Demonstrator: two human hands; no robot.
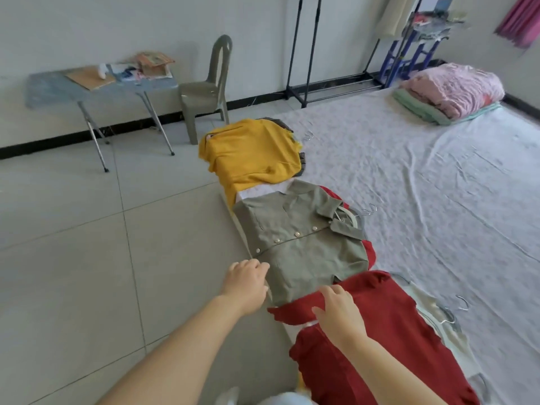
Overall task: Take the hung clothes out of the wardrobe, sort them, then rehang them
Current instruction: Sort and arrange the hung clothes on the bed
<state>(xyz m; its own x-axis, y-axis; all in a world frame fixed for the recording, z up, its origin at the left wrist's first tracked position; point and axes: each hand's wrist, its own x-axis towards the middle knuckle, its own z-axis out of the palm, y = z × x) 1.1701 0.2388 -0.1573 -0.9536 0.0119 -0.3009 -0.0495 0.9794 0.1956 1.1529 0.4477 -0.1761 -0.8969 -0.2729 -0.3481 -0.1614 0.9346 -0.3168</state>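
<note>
Three piles of clothes on hangers lie along the left edge of a mattress. Farthest is a yellow top. In the middle lies an olive button shirt over red garments. Nearest is a dark red garment over pale ones. My left hand touches the lower left edge of the olive shirt, fingers loosely bent. My right hand rests on the red garment's upper edge, fingers spread. Metal hanger hooks stick out to the right of the piles.
A black clothes rack stands empty against the far wall. A shelf with folded clothes is beside it. Folded blankets sit on the mattress's far corner. A grey chair and a folding table stand on the tiled floor.
</note>
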